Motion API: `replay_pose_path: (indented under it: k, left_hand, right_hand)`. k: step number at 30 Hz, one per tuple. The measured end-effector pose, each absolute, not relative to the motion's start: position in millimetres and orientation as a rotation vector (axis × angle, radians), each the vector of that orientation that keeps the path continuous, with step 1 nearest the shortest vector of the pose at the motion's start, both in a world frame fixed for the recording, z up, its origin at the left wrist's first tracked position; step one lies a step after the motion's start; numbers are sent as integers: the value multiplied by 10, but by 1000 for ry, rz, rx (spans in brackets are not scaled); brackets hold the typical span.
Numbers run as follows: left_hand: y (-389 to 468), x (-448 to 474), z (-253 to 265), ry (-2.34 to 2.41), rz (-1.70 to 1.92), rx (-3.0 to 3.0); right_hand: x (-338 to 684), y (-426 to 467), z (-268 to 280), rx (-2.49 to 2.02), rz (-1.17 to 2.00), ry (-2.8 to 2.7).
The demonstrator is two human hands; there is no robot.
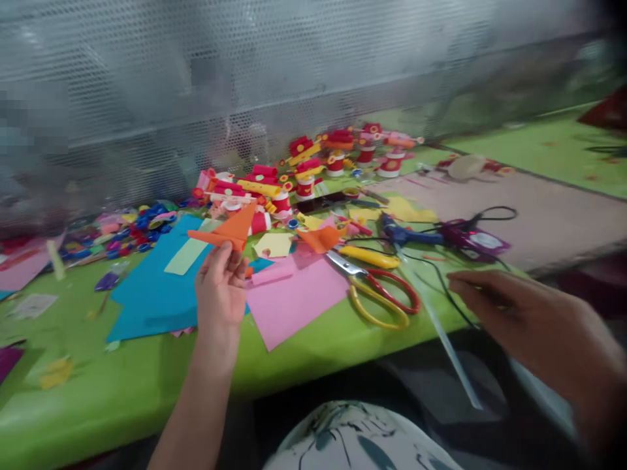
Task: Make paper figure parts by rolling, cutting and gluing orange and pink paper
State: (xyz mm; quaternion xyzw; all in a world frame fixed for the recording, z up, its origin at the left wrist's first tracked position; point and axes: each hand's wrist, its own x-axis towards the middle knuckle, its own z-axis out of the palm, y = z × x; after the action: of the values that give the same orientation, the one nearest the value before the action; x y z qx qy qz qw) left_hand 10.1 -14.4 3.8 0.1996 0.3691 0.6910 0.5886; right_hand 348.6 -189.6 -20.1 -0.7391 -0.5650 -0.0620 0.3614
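My left hand (pixel 223 274) is closed on a folded piece of orange paper (pixel 229 228), held up over the blue paper. To the right, my right hand (pixel 533 326) hovers past the table's front edge, fingers curled and tips together; whether anything is in them I cannot make out. Nearest to it are a black cord (pixel 448 287) and a blue glue gun (pixel 414 235), from which a long clear glue stick (pixel 443 339) hangs over the edge. Scissors (pixel 377 287) with red and yellow handles lie between my hands, by a pink sheet (pixel 298 297).
Several red, white and yellow paper models (pixel 337 153) stand along the mesh screen (pixel 274 78). Colourful bottle caps (pixel 132 238) are heaped at the back left. Blue paper (pixel 151 294), a yellow-handled cutter (pixel 369 256) and a purple device (pixel 473 238) lie on the green table cover (pixel 132 391).
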Motion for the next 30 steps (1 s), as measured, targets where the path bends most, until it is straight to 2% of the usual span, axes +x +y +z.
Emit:
replay_pose_path:
  k: [2,6,11,24,27,30]
  left_hand:
    - [-177,180,30,855,1567,470]
    - [-241,448,-28,826,1460,512]
    - [-281,747,-184,784,1329,585]
    - [-249,675,-280,816,1367,650]
    - [-283,684,-274,808,1345,656]
    - [-355,712,-277,755,1275,700]
  right_hand:
    - [3414,-1866,-123,-1950,-214,-1550]
    - [3158,-1749,-150,-1871,-80,-1879]
    - [2972,-1545,-320,-1856,-223,-2141]
    - [3021,-1451,-477,-1773,-221,-2040]
    - [2983,-1430,-400,-1729,-126,-1958]
    - [2844,-1401,-254,-1636,199,-1794]
